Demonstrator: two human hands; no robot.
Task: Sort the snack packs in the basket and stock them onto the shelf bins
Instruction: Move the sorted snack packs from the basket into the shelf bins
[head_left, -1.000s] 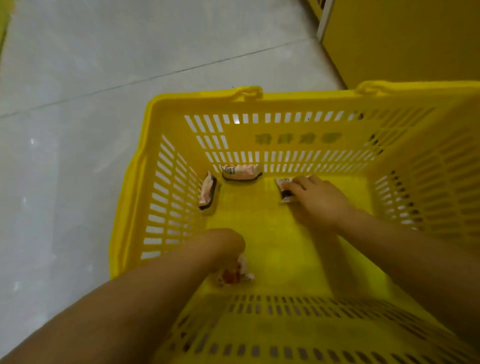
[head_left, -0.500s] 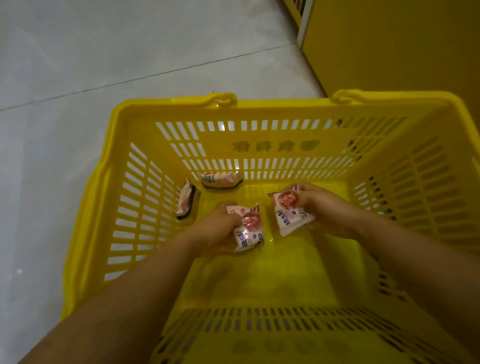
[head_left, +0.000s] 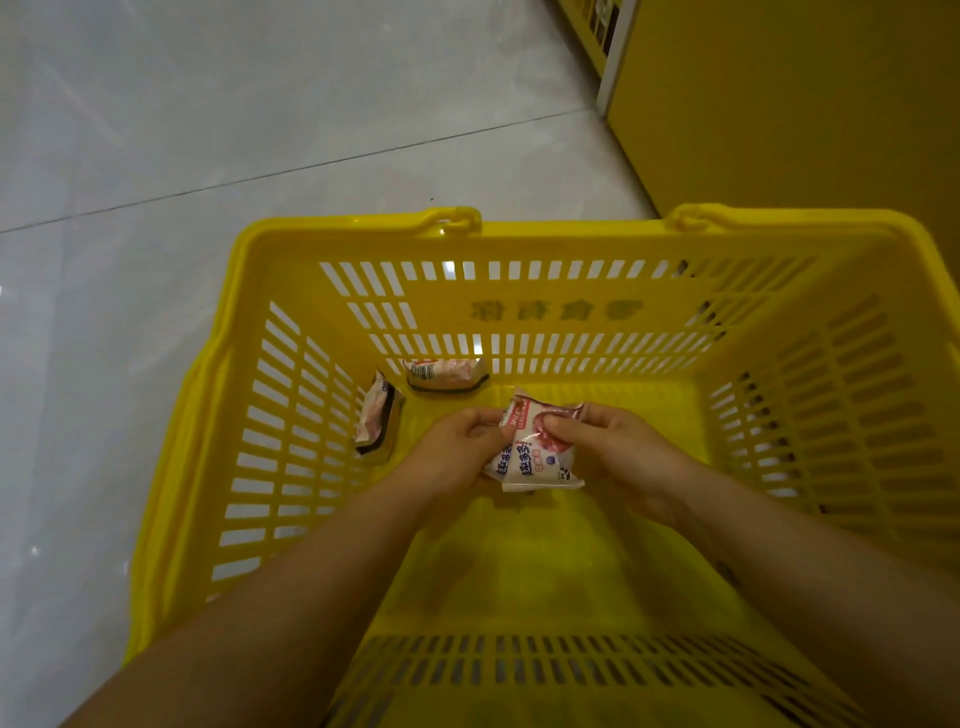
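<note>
yellow slotted basket (head_left: 291, 395); white-and-pink snack packs (head_left: 535, 452); pale grey floor (head_left: 208, 130).

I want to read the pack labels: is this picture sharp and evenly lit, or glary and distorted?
Head view: dim, yellow-cast light; print on the held packs is soft; pale glare on the floor; wide-angle distortion bows the rim of the basket.

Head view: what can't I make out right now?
1. White foil snack packs pinched between left hand and right hand: overlapping, count unclear.
2. Pinkish pack on left wall and pinkish pack at far wall of yellow slotted plastic basket: print too small.
3. Yellow shelf unit: cut off by top-right edge; bins unseen.
</note>
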